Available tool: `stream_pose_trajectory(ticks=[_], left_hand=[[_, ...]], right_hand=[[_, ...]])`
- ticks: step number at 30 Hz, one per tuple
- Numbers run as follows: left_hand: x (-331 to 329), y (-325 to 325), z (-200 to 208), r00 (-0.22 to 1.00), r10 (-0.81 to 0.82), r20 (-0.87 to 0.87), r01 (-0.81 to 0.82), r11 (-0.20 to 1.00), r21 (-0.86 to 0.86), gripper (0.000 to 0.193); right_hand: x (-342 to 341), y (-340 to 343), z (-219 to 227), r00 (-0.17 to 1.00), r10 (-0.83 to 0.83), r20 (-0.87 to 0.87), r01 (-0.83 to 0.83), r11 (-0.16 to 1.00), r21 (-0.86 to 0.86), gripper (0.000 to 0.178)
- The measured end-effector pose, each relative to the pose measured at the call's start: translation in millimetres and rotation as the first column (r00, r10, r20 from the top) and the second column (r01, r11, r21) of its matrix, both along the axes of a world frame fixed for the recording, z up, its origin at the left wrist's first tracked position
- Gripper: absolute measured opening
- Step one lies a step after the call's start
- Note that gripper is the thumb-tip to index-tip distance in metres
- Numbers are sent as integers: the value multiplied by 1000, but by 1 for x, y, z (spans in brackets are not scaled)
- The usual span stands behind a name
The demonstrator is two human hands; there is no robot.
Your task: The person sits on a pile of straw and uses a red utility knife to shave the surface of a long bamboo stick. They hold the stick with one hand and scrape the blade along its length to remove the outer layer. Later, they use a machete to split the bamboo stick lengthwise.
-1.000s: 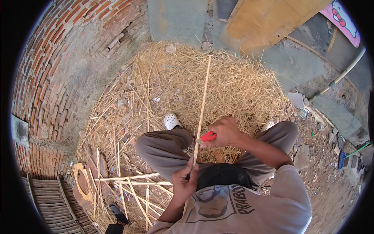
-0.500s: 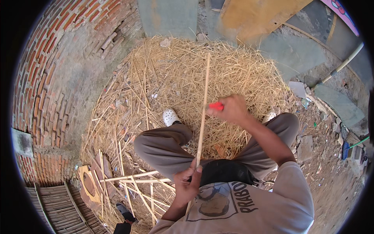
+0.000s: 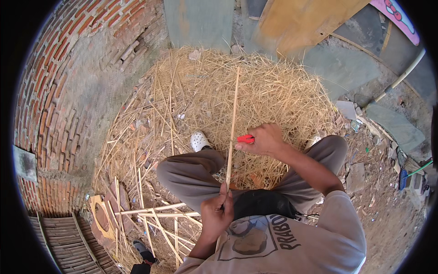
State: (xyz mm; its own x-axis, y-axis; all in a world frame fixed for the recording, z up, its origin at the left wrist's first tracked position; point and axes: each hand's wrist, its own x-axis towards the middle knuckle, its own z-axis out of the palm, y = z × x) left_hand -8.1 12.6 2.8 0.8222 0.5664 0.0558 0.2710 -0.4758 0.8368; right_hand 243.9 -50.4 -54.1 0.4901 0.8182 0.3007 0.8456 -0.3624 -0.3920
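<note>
A long, pale bamboo strip runs lengthwise in front of me, from my lap out over the shavings. My left hand is closed around its near part, close to my belly. Farther out, my right hand grips a red-handled tool, most likely a knife; its blade is too small to make out. The tool's tip end is at or just beside the right edge of the strip. The strip's near end passes below my left hand along my shirt.
Curly bamboo shavings cover the ground ahead. Split strips lie crossed at my left, near a dark-shod foot. A brick wall rises at left; boards lean at the back. At right lie rubble and a broom.
My right hand with the red-handled tool has come a little nearer to me along the strip. The strip's far end has shifted slightly left.
</note>
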Motion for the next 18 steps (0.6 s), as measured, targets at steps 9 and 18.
stream_pose_trajectory(ticks=[9, 18], left_hand=[[3, -5, -2, 1000, 17, 4, -17, 1000, -12, 22], [-5, -10, -4, 999, 42, 1, -42, 983, -178, 24]], right_hand=[[0, -1, -5, 986, 93, 137, -111, 986, 127, 69], [7, -4, -18, 999, -2, 34, 1, 1000, 10, 68]])
